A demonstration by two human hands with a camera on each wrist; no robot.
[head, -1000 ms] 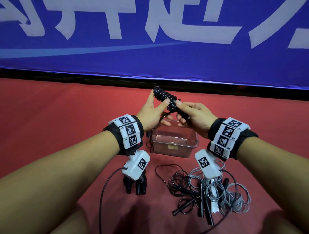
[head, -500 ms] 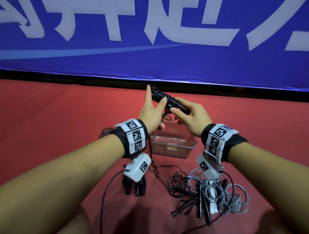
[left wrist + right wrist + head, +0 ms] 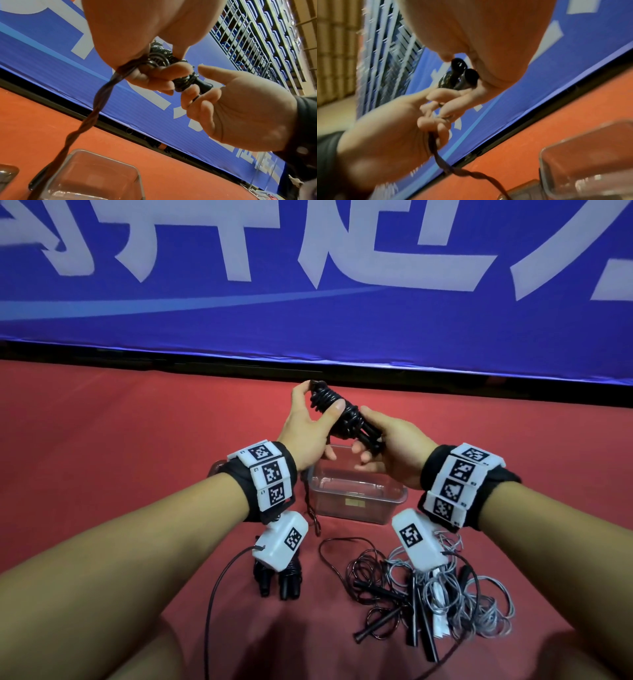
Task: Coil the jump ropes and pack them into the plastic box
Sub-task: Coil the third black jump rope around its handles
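black jump rope (image 3: 344, 419), wound around its paired handles, sits in my two hands above the clear plastic box (image 3: 356, 501). my left hand (image 3: 310, 429) clamps the wound end, my right hand (image 3: 390, 446) grips the handle ends. its twisted tail (image 3: 96, 108) hangs beside the box; loose ropes (image 3: 445, 594) lie nearer me on the red floor (image 3: 137, 440).

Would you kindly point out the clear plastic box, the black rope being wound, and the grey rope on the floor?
clear plastic box (image 3: 356, 506), head view, on its near wall.
black rope being wound (image 3: 346, 419), head view, on the coils around the handles.
grey rope (image 3: 493, 607), head view, on its loose loops.
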